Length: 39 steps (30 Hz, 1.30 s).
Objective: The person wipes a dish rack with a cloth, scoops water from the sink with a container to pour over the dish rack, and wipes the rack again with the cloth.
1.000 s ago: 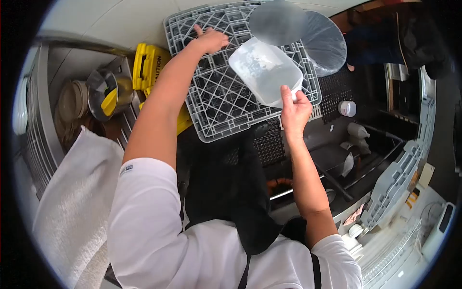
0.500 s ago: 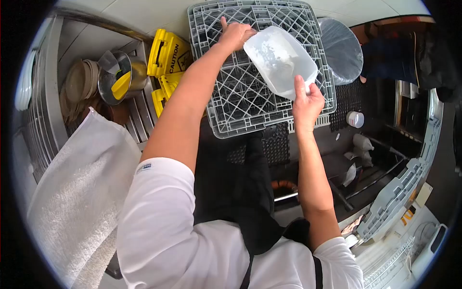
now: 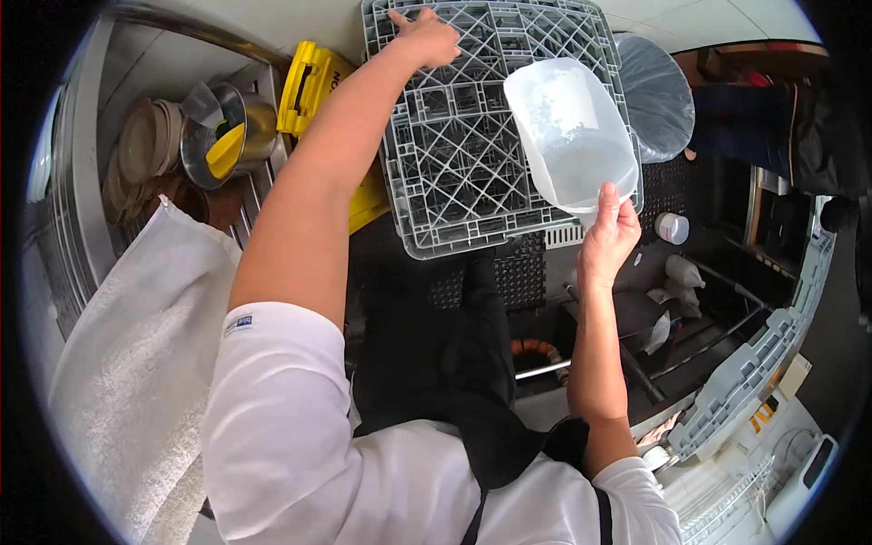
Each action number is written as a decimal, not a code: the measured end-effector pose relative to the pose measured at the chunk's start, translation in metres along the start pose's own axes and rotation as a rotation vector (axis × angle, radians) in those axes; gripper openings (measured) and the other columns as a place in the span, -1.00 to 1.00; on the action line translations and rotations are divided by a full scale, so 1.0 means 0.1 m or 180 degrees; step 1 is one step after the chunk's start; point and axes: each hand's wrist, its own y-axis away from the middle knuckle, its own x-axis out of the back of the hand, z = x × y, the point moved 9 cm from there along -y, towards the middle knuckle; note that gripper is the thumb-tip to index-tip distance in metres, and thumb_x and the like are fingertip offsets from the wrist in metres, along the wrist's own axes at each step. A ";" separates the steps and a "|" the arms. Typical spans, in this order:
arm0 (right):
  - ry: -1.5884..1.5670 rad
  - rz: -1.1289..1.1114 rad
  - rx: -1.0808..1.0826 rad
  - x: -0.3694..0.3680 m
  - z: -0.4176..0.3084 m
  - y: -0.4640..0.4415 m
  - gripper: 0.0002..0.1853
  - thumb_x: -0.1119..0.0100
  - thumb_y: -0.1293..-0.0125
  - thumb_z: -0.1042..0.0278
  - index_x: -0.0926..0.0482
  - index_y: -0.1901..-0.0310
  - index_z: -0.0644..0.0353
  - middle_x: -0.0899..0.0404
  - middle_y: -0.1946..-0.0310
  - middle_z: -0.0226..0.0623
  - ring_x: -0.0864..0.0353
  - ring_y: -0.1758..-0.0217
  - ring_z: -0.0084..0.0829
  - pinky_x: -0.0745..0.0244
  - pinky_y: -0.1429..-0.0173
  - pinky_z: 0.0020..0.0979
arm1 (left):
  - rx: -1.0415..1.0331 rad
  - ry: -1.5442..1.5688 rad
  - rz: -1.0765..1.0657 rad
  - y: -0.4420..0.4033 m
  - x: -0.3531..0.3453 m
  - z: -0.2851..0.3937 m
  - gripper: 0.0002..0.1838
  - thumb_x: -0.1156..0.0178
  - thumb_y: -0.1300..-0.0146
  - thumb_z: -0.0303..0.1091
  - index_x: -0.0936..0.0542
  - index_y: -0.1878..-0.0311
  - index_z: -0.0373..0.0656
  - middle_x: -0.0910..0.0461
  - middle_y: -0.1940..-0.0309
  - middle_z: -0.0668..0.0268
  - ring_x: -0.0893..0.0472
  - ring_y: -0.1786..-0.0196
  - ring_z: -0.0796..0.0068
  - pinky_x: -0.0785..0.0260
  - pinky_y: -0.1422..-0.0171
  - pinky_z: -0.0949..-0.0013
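Observation:
A grey plastic lattice rack (image 3: 454,173) lies below both arms. Over its upper left part is my left hand (image 3: 427,39), fingers spread, with nothing visible in it. My right hand (image 3: 607,238) grips the near end of a translucent white scoop-shaped container (image 3: 581,150), thumb on top. The container is tilted above the rack's right side, its open end pointing up and left. A whitish patch shows inside it; what that is cannot be made out.
Yellow caution signs (image 3: 309,89) stand left of the rack. A metal pot (image 3: 259,132) and stacked plates (image 3: 145,136) sit on a shelf. A white towel (image 3: 145,363) hangs lower left. A bag-lined bin (image 3: 656,100) and a person's dark-clothed legs (image 3: 745,118) are at right.
My left hand has moved away from the container, up and left over the rack. The right hand has brought the container to the right and slightly down. The grey round lid-like shape seen earliest is gone.

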 end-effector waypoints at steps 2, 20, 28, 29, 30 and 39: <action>-0.0153 -0.0009 -0.0141 -0.02 0.07 0.00 -0.67 -0.24 -0.54 0.17 -0.72 0.04 0.34 -0.72 0.17 -0.42 -0.55 0.16 -0.66 -0.43 0.00 -0.53 | 0.0082 0.0046 -0.0121 -0.02 -0.05 0.01 -0.61 -0.06 -0.55 -0.03 -0.59 -0.33 0.14 -0.55 -0.32 0.23 -0.21 -0.57 0.09 0.25 -0.42 -0.85; 0.2349 -0.0332 0.1580 -0.27 -0.57 0.18 -0.44 -0.57 -0.16 -0.02 -0.39 0.63 0.14 -0.47 0.66 -0.31 -0.44 0.51 -0.16 -0.27 0.07 -0.21 | 0.1060 0.1663 0.0622 1.13 -0.34 0.19 -0.56 -0.20 -0.39 0.06 -0.62 -0.26 0.20 -0.25 -0.58 0.38 0.06 -0.69 0.16 0.24 -0.55 -0.51; 0.2578 -0.0264 0.1843 -0.52 -0.58 0.32 -0.45 -0.55 -0.17 -0.07 -0.42 0.61 0.12 -0.50 0.64 -0.36 -0.47 0.50 -0.23 -0.26 0.00 -0.25 | 0.0977 0.1802 0.0342 1.02 -0.24 0.11 -0.65 -0.25 -0.26 -0.03 -0.73 -0.08 0.16 -0.47 -0.42 0.42 -0.05 -0.60 0.12 0.14 -0.48 -0.45; 0.2649 -0.0250 0.2035 -0.54 -0.62 0.36 -0.45 -0.55 -0.17 -0.06 -0.42 0.61 0.12 -0.50 0.64 -0.36 -0.47 0.49 -0.23 -0.26 0.00 -0.25 | 0.1006 0.1746 0.0438 0.99 -0.22 0.11 -0.66 -0.25 -0.25 0.02 -0.76 0.00 0.15 -0.54 -0.35 0.42 -0.10 -0.56 0.11 0.09 -0.47 -0.40; 0.2498 -0.0266 0.1827 -0.50 -0.58 0.33 -0.46 -0.56 -0.16 -0.05 -0.42 0.61 0.12 -0.49 0.64 -0.35 -0.46 0.49 -0.22 -0.26 0.00 -0.24 | 0.0979 0.1732 0.0460 0.97 -0.22 0.11 -0.66 -0.25 -0.25 0.01 -0.76 -0.01 0.15 -0.54 -0.35 0.42 -0.09 -0.57 0.11 0.08 -0.45 -0.45; 0.0004 -0.0226 0.0492 -0.09 -0.36 0.32 -0.80 -0.30 -0.49 0.36 -0.70 0.07 0.36 -0.73 0.22 -0.42 -0.56 0.21 -0.70 -0.46 0.08 -0.58 | 0.1913 0.3402 0.2397 1.62 -0.53 -0.46 -0.46 -0.31 -0.30 -0.23 -0.51 -0.27 -0.34 -0.48 -0.29 -0.17 -0.42 -0.37 -0.16 -0.25 -0.48 0.00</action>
